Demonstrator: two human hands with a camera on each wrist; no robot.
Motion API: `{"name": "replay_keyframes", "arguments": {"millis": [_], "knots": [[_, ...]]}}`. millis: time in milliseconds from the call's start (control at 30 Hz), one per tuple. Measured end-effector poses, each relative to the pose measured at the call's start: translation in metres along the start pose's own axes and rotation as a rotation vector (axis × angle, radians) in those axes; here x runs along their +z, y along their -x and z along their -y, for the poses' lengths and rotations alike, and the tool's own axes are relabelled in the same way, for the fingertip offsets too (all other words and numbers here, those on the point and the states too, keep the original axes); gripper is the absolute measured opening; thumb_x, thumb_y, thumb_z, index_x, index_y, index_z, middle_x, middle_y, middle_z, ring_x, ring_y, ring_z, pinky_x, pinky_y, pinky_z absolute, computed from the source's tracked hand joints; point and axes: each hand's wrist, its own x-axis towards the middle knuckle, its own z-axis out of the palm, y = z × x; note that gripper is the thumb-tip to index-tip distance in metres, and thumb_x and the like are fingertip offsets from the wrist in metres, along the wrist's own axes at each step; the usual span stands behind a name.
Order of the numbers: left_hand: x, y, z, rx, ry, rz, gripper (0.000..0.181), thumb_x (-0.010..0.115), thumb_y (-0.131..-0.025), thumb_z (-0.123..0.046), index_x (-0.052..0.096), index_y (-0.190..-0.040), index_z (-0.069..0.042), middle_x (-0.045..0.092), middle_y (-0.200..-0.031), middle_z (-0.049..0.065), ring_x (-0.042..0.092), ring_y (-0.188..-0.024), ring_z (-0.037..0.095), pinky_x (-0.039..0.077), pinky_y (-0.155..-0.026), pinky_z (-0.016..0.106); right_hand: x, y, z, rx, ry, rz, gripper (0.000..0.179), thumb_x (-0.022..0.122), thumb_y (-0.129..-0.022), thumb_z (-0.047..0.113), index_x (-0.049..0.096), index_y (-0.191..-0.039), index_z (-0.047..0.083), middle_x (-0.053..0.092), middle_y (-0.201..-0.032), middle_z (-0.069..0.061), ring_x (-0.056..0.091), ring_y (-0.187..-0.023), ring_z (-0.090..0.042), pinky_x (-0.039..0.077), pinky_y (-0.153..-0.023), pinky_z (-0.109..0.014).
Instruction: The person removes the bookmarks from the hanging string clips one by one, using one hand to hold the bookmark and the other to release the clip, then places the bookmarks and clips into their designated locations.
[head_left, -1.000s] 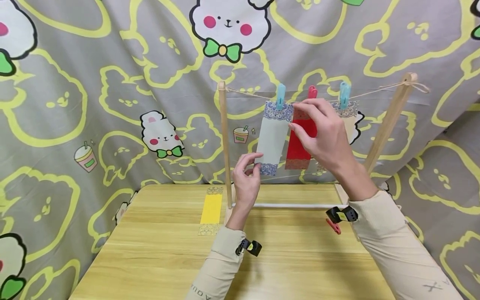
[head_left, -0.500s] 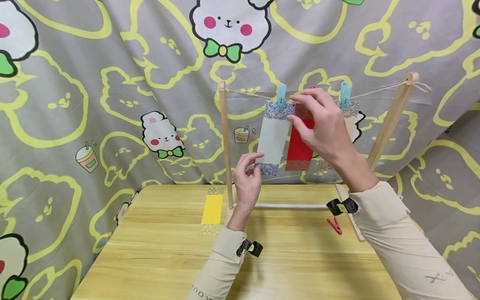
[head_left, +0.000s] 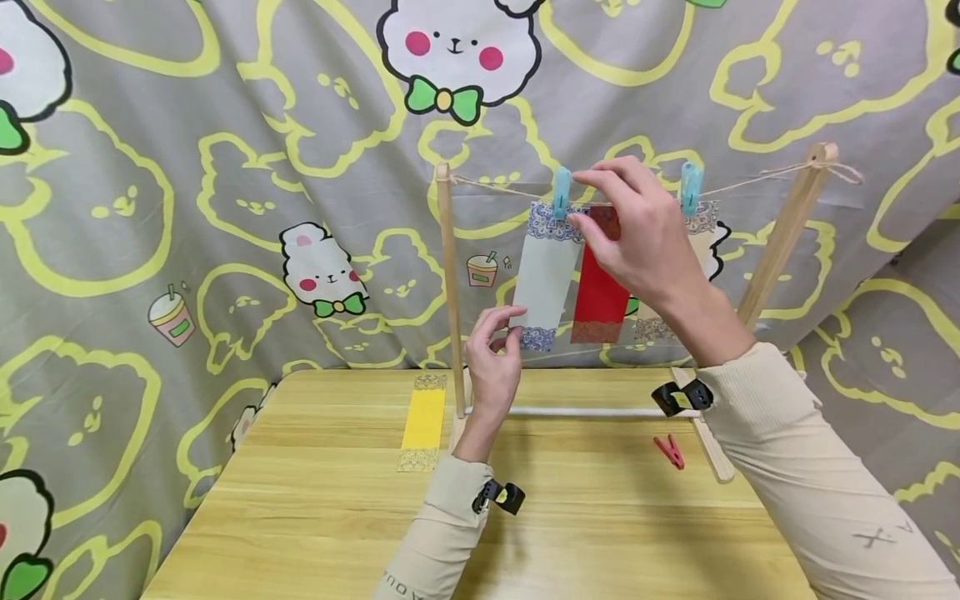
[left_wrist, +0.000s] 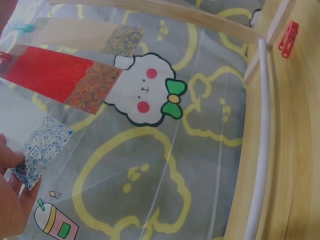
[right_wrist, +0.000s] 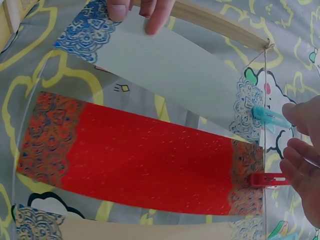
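My left hand [head_left: 495, 358] pinches the lower left edge of a pale paper strip [head_left: 542, 275] with blue patterned ends. A light-blue clothespin [head_left: 561, 193] clips that strip's top to a string. My right hand [head_left: 645, 225] is just right of this clothespin, thumb and fingers spread apart. In the right wrist view its fingertips [right_wrist: 295, 112] are close to the clothespin's handle end, with no grip on it. A red strip [right_wrist: 150, 155] hangs beside the pale one from a red clothespin [right_wrist: 267, 179]. Partly behind my right hand, a beige strip [head_left: 701, 242] hangs from another light-blue clothespin [head_left: 690, 190].
The string [head_left: 498, 188] runs between two wooden posts [head_left: 452, 292], joined low down by a white rod [head_left: 585, 412]. On the table [head_left: 315, 517] lie a yellow strip [head_left: 423, 421], left of the stand, and a red clothespin [head_left: 669, 452] at right. A patterned curtain [head_left: 225, 100] hangs behind.
My right hand has risen from the pale strip's upper right edge to beside the light-blue clothespin, its fingers still apart. The left hand keeps its place on the strip's lower edge.
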Motion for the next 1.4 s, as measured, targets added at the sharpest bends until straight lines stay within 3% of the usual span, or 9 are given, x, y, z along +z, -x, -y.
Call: {"name": "replay_keyframes", "arguments": {"millis": [300,533,733,933,1167,1400], "knots": [[-0.001,-0.001,-0.001,-0.019,0.024,0.001,0.029,0.057,-0.085,0.028,0.069,-0.107,0.013,0.066,-0.109,0.027,0.063,-0.098,0.05,0.058,-0.075,0.062,0.0,-0.02,0.007,-0.027,0.038,0.059,0.033,0.063,-0.098,0.004,0.066,-0.131,-0.001,0.061,-0.127,-0.019,0.057,-0.112,-0.031,0.055,-0.089,-0.044],[-0.001,0.0,0.036,-0.009,0.012,0.006,0.034,0.062,-0.086,0.022,0.075,-0.109,0.0,0.07,-0.112,0.013,0.067,-0.1,0.031,0.062,-0.074,0.049,-0.001,-0.031,0.008,-0.012,0.018,0.105,0.035,0.063,-0.1,0.007,0.064,-0.134,0.001,0.06,-0.13,-0.019,0.057,-0.115,-0.033,0.052,-0.094,-0.047],[0.0,-0.001,0.021,-0.006,0.016,0.001,0.031,0.058,-0.084,0.028,0.071,-0.107,0.011,0.067,-0.109,0.026,0.065,-0.097,0.045,0.059,-0.071,0.061,-0.001,-0.037,0.007,0.016,0.022,0.148,0.035,0.063,-0.101,0.008,0.063,-0.135,-0.002,0.059,-0.132,-0.02,0.057,-0.119,-0.035,0.049,-0.102,-0.048],[-0.003,-0.003,-0.001,0.001,0.009,0.008,0.03,0.057,-0.083,0.029,0.07,-0.106,0.013,0.067,-0.108,0.027,0.064,-0.096,0.048,0.06,-0.072,0.058,-0.002,-0.043,0.005,0.073,0.015,0.227,0.039,0.062,-0.102,0.011,0.059,-0.139,-0.001,0.058,-0.138,-0.019,0.056,-0.123,-0.035,0.047,-0.106,-0.049],[-0.004,-0.003,-0.001,0.01,0.013,0.003,0.031,0.057,-0.082,0.03,0.07,-0.105,0.013,0.067,-0.107,0.028,0.064,-0.096,0.049,0.059,-0.071,0.06,-0.002,-0.047,0.005,0.096,0.01,0.269,0.04,0.06,-0.103,0.013,0.058,-0.14,-0.001,0.06,-0.134,-0.021,0.061,-0.112,-0.035,0.052,-0.094,-0.049],[-0.005,-0.002,-0.001,0.002,0.019,-0.006,0.032,0.056,-0.082,0.03,0.07,-0.105,0.013,0.067,-0.106,0.028,0.063,-0.096,0.051,0.058,-0.071,0.062,0.0,-0.052,0.007,0.116,-0.01,0.312,0.038,0.059,-0.104,0.011,0.059,-0.139,-0.004,0.064,-0.128,-0.023,0.066,-0.11,-0.036,0.054,-0.097,-0.051]]}}
